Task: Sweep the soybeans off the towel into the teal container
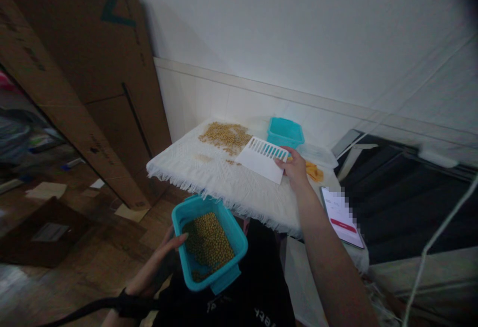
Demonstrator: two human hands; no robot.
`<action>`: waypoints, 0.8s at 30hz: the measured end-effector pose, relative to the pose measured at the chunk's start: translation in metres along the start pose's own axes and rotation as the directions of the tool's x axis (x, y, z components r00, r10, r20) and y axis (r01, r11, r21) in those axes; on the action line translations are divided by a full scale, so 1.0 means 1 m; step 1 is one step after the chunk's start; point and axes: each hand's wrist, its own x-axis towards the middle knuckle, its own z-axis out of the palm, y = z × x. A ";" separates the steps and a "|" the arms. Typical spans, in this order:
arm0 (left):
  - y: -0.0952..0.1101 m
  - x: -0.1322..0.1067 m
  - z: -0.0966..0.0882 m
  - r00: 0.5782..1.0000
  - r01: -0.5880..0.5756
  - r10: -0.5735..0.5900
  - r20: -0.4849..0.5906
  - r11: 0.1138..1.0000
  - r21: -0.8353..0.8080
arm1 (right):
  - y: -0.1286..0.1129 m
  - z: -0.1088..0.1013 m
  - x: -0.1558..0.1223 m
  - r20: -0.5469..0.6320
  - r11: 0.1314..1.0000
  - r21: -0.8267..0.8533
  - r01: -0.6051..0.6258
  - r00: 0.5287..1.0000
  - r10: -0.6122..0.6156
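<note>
My left hand (170,245) grips the left wall of a teal plastic box (235,240) partly filled with yellowish beans (209,242), held below the near edge of the table. My right hand (295,167) reaches over the table and holds a white slotted scraper (261,160) by its right end. The scraper lies flat on the white fringed cloth (209,172). Its slotted edge points toward a loose pile of beans (226,135) on the cloth's far left part.
A second teal box (286,132) stands at the back of the table, beside a clear lid (321,155) and some orange pieces (314,171). A lit phone (341,216) lies at the right edge. Large cardboard boxes (93,68) lean at left; a white wall stands behind.
</note>
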 end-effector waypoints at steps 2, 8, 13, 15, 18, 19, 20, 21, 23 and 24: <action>0.000 0.001 0.001 1.000 -0.003 0.003 0.023 1.000 -0.011 | 0.001 0.002 0.000 -0.001 1.000 0.020 -0.014 1.000 0.014; 0.003 -0.003 0.004 0.999 0.014 -0.014 0.047 1.000 -0.003 | 0.001 0.008 -0.002 0.000 0.998 0.044 -0.052 0.999 0.052; 0.004 -0.003 0.001 1.000 0.015 -0.014 0.028 1.000 -0.022 | -0.004 0.007 -0.005 0.014 0.996 0.027 -0.079 0.997 0.079; 0.003 -0.003 0.000 1.000 0.005 -0.004 0.028 0.999 -0.040 | -0.007 0.006 -0.006 0.022 0.996 0.023 -0.083 0.996 0.082; 0.002 -0.001 -0.002 1.000 0.004 -0.003 0.006 0.999 -0.036 | -0.013 0.005 -0.010 0.018 0.994 0.039 -0.106 0.994 0.106; 0.002 -0.001 -0.002 1.000 0.004 -0.004 -0.002 0.999 -0.034 | -0.014 0.004 -0.011 0.015 0.992 0.044 -0.118 0.993 0.117; 0.002 0.000 -0.003 1.000 0.004 -0.004 -0.005 0.999 -0.035 | -0.015 0.004 -0.012 0.016 0.991 0.049 -0.127 0.992 0.126; 0.001 0.001 -0.005 1.000 0.001 -0.002 -0.004 0.999 -0.042 | -0.016 0.004 -0.013 0.021 0.990 0.051 -0.133 0.991 0.132; 0.001 0.002 -0.007 1.000 0.002 -0.001 0.005 0.998 -0.057 | -0.016 0.005 -0.014 0.041 0.990 0.049 -0.136 0.990 0.134; 0.001 0.003 -0.009 1.000 0.007 -0.006 0.008 0.998 -0.059 | -0.016 0.005 -0.013 0.050 0.990 0.044 -0.137 0.990 0.134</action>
